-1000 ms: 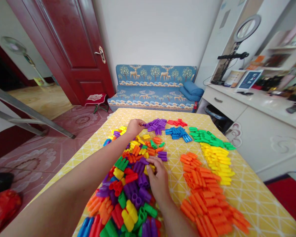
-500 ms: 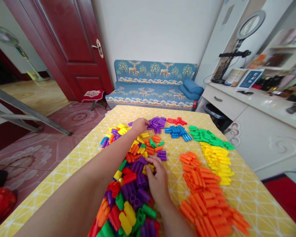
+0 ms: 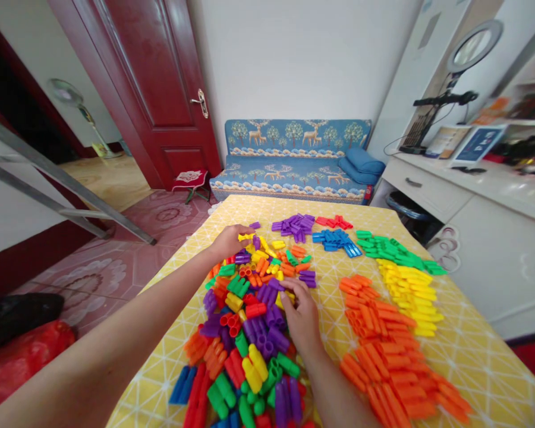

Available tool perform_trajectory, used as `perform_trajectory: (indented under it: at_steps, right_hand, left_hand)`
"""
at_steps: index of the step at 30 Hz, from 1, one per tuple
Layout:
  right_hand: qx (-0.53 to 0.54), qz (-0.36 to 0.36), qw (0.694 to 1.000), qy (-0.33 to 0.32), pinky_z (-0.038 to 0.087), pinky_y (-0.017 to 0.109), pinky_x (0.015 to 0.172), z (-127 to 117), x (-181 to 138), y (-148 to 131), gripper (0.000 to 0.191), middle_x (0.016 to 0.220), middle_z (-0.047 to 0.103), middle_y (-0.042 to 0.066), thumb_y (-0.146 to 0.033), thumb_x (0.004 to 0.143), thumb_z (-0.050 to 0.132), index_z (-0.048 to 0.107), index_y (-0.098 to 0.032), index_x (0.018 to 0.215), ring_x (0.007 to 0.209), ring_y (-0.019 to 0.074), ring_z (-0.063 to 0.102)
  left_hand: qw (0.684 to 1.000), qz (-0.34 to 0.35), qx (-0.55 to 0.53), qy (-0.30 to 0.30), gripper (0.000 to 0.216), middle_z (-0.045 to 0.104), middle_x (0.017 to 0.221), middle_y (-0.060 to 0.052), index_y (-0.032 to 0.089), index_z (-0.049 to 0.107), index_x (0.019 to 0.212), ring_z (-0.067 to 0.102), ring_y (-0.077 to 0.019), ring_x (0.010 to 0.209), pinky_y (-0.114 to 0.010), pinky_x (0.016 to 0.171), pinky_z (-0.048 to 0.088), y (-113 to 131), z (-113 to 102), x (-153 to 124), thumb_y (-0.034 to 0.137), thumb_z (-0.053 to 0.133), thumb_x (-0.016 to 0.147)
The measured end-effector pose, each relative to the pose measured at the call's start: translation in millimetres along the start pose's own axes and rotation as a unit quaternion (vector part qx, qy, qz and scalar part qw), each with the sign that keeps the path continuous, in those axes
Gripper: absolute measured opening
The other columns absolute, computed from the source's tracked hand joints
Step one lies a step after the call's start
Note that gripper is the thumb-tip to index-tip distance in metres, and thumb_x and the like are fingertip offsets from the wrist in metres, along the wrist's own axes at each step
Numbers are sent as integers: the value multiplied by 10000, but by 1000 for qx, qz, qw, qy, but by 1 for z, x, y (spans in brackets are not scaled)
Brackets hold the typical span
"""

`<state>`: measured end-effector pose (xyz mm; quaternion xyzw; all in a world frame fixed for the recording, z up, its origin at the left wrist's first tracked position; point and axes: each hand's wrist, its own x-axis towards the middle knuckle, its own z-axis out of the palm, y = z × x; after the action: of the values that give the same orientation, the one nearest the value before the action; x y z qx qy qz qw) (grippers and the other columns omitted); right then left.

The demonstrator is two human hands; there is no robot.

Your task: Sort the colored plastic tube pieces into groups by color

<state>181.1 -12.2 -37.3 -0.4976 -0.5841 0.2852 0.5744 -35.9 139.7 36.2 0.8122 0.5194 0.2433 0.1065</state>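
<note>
A mixed pile of bullet-shaped plastic building pieces (image 3: 254,309) in purple, red, green, yellow, orange and blue covers the table's left and middle. My left hand (image 3: 229,241) reaches over the pile's far left edge, fingers stretched out and touching yellow pieces (image 3: 246,237). Just beyond its fingertips lies a single purple piece (image 3: 255,225). My right hand (image 3: 304,312) is at the pile's right side, its fingers and thumb bent around the end of a purple piece (image 3: 275,284). Part of that piece is hidden by the fingers.
Single-colour groups lie along the far and right sides: purple (image 3: 294,226), red (image 3: 335,222), blue (image 3: 336,241), green (image 3: 395,249), yellow (image 3: 410,294) and orange (image 3: 387,351). A yellow patterned cloth (image 3: 325,321) covers the table. Beyond stands a blue sofa (image 3: 289,169).
My left hand has moved left, away from the purple group to the pile's far left edge. My right hand stays by the same purple piece. The whole view has shifted.
</note>
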Motion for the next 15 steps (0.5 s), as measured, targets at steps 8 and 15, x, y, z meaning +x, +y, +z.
perform_trajectory:
  at_steps: [8, 15]
  right_hand:
    - [6, 2, 1000, -5, 409, 384, 962, -1, 0, 1, 218, 1059, 613, 71, -166, 790, 529, 673, -200, 949, 1054, 222, 548]
    - [4, 7, 1000, -7, 404, 393, 971, -2, 0, 0, 215, 1062, 612, 73, -172, 791, 534, 675, -197, 952, 1056, 225, 543]
  left_hand:
    - [995, 15, 97, 2, 530, 676, 1161, -82, 213, 589, 1248, 583, -269, 1107, -357, 971, 432, 2, 17, -13, 347, 652, 739]
    - [991, -22, 128, 24, 365, 710, 1048, -67, 259, 672, 1113, 616, -275, 1009, -373, 899, 449, 13, 23, -7, 409, 596, 790]
